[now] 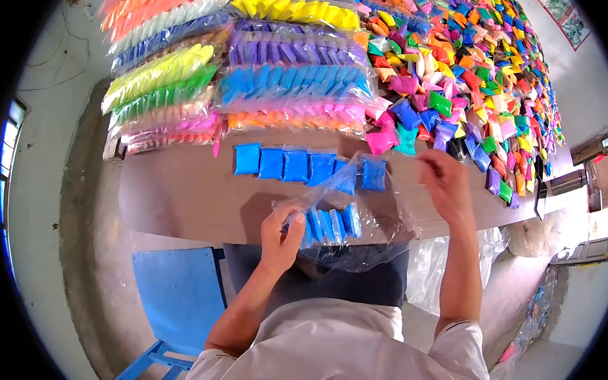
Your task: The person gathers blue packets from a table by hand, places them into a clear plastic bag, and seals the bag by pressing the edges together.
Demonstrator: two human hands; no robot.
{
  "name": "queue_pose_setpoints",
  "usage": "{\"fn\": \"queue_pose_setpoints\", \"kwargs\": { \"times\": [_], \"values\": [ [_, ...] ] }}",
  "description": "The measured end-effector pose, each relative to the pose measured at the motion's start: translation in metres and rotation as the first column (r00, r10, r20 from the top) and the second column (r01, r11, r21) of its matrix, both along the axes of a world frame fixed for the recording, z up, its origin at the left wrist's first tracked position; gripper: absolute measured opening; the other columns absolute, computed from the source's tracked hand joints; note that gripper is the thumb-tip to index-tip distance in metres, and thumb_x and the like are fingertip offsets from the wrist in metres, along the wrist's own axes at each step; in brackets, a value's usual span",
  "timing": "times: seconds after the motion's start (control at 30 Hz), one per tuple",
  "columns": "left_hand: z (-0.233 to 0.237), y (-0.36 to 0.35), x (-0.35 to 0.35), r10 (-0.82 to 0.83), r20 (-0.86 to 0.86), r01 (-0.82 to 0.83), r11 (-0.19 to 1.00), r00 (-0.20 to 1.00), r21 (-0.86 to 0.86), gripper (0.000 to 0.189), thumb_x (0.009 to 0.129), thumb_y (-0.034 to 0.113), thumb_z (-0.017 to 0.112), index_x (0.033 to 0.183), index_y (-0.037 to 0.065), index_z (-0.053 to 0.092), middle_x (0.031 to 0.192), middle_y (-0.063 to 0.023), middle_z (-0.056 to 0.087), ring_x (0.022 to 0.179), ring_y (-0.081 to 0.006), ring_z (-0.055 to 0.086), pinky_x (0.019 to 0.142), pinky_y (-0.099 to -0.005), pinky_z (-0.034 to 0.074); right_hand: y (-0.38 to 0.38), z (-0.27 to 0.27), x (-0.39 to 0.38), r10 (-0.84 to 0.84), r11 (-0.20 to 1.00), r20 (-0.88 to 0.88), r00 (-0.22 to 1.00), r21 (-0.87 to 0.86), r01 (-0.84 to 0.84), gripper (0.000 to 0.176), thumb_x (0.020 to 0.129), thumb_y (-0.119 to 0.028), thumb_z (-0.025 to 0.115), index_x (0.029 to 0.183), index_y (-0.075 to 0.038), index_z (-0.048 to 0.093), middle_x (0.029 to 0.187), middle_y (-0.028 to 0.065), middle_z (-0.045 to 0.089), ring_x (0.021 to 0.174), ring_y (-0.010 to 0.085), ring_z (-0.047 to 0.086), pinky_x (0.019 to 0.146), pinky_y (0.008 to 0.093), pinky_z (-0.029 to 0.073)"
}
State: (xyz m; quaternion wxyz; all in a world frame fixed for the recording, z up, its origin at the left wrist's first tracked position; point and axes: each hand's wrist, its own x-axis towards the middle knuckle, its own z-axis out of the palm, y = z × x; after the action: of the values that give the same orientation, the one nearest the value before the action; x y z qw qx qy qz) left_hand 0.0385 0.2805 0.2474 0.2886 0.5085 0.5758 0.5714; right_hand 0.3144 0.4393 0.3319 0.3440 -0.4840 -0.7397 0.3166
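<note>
My left hand (282, 236) grips the edge of a clear plastic bag (380, 216) at the table's near edge. Inside the bag, several blue packets (329, 224) stand side by side in a row. My right hand (445, 185) is raised to the right of the bag, apart from it, with its fingers curled; whatever they hold, if anything, is hidden. Beyond the bag, more blue packets (295, 165) lie in a row across the brown table (190, 193). The bag's upper film overlaps the right end of that row.
Clear bags of colour-sorted packets (294, 82) are stacked at the back left. A large heap of loose mixed-colour packets (468, 82) covers the back right. A blue chair (180, 293) stands at the left, and clear plastic sheeting (435, 275) hangs below the table's right side.
</note>
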Motion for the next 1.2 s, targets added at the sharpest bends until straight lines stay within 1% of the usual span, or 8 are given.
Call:
{"fn": "queue_pose_setpoints", "kwargs": {
  "times": [0.1, 0.3, 0.4, 0.53, 0.6, 0.8, 1.13, 1.2],
  "values": [
    [0.001, -0.002, -0.001, -0.007, 0.023, 0.009, 0.998, 1.0, -0.069, 0.019, 0.095, 0.014, 0.06, 0.105, -0.002, 0.064, 0.097, -0.0115, 0.067, 0.09, -0.0192, 0.062, 0.081, -0.0318, 0.048, 0.019, -0.018, -0.02, 0.182, 0.98, 0.219, 0.959, -0.123, -0.157, 0.036, 0.083, -0.018, 0.077, 0.112, -0.001, 0.064, 0.09, 0.0126, 0.068, 0.073, 0.022, 0.065, 0.067, 0.0332, 0.051],
    [0.002, -0.002, -0.001, -0.009, 0.032, 0.01, 0.999, 0.999, -0.04, 0.018, 0.095, 0.015, 0.06, 0.102, -0.002, 0.063, 0.096, -0.0113, 0.066, 0.088, -0.0196, 0.062, 0.08, -0.0324, 0.048, 0.019, -0.035, -0.04, 0.194, 0.961, 0.414, 0.889, 0.104, -0.258, 0.05, 0.076, -0.017, 0.084, 0.117, -0.002, 0.06, 0.086, 0.0095, 0.063, 0.071, 0.0215, 0.061, 0.067, 0.037, 0.049],
    [0.002, -0.001, -0.002, -0.02, 0.021, 0.021, 0.998, 1.0, -0.051, 0.019, 0.094, 0.015, 0.06, 0.101, -0.002, 0.063, 0.096, -0.0125, 0.067, 0.088, -0.0209, 0.063, 0.08, -0.0331, 0.048, 0.022, -0.028, -0.04, 0.233, 0.972, 0.445, 0.865, -0.097, -0.212, 0.054, 0.075, -0.017, 0.085, 0.121, -0.004, 0.06, 0.087, 0.0115, 0.063, 0.073, 0.022, 0.061, 0.068, 0.0379, 0.048],
    [0.002, -0.001, -0.002, -0.01, 0.012, 0.011, 0.999, 1.0, -0.045, 0.019, 0.093, 0.016, 0.061, 0.101, -0.002, 0.064, 0.096, -0.0135, 0.067, 0.087, -0.0225, 0.063, 0.079, -0.0342, 0.048, 0.028, -0.03, -0.042, 0.206, 0.966, 0.462, 0.863, -0.237, -0.103, 0.051, 0.077, -0.016, 0.084, 0.12, -0.001, 0.061, 0.09, 0.0102, 0.065, 0.077, 0.0175, 0.061, 0.07, 0.0339, 0.049],
    [-0.001, -0.001, -0.002, -0.014, -0.01, 0.013, 1.0, 1.0, -0.026, 0.02, 0.092, 0.016, 0.062, 0.101, -0.002, 0.064, 0.096, -0.0142, 0.068, 0.086, -0.0239, 0.064, 0.078, -0.0345, 0.049, 0.032, -0.046, -0.043, 0.191, 0.972, 0.011, 0.982, -0.141, -0.187, 0.038, 0.077, -0.016, 0.082, 0.105, -0.001, 0.061, 0.095, 0.017, 0.067, 0.086, 0.0249, 0.066, 0.075, 0.0361, 0.051],
    [-0.001, -0.002, -0.002, -0.01, 0.012, 0.01, 1.0, 1.0, -0.007, 0.019, 0.092, 0.015, 0.062, 0.101, -0.001, 0.065, 0.098, -0.0153, 0.067, 0.086, -0.0245, 0.064, 0.078, -0.0343, 0.049, 0.032, -0.024, -0.072, 0.221, 0.896, -0.041, 0.975, -0.387, -0.219, 0.036, 0.087, -0.017, 0.076, 0.114, 0.002, 0.064, 0.095, 0.0066, 0.068, 0.087, 0.0122, 0.061, 0.077, 0.0288, 0.05],
    [-0.001, 0.0, -0.005, -0.073, 0.017, 0.073, 0.997, 0.997, 0.008, 0.018, 0.093, 0.015, 0.061, 0.099, -0.001, 0.063, 0.095, -0.0135, 0.066, 0.084, -0.021, 0.062, 0.077, -0.0324, 0.048, 0.029, -0.01, -0.089, 0.415, 0.878, 0.372, 0.83, -0.403, -0.258, 0.046, 0.078, -0.031, 0.081, 0.111, -0.002, 0.067, 0.101, 0.0123, 0.07, 0.09, 0.0222, 0.066, 0.08, 0.0352, 0.051],
    [0.001, 0.0, -0.004, -0.061, 0.025, 0.06, 0.998, 0.998, 0.026, 0.017, 0.093, 0.015, 0.061, 0.099, -0.001, 0.063, 0.094, -0.0128, 0.065, 0.084, -0.02, 0.062, 0.076, -0.0322, 0.048, 0.027, -0.021, -0.087, 0.394, 0.917, 0.305, 0.867, -0.196, -0.348, 0.052, 0.076, -0.033, 0.082, 0.114, -0.001, 0.065, 0.103, 0.015, 0.069, 0.092, 0.0252, 0.067, 0.081, 0.0354, 0.052]
  ]
}}
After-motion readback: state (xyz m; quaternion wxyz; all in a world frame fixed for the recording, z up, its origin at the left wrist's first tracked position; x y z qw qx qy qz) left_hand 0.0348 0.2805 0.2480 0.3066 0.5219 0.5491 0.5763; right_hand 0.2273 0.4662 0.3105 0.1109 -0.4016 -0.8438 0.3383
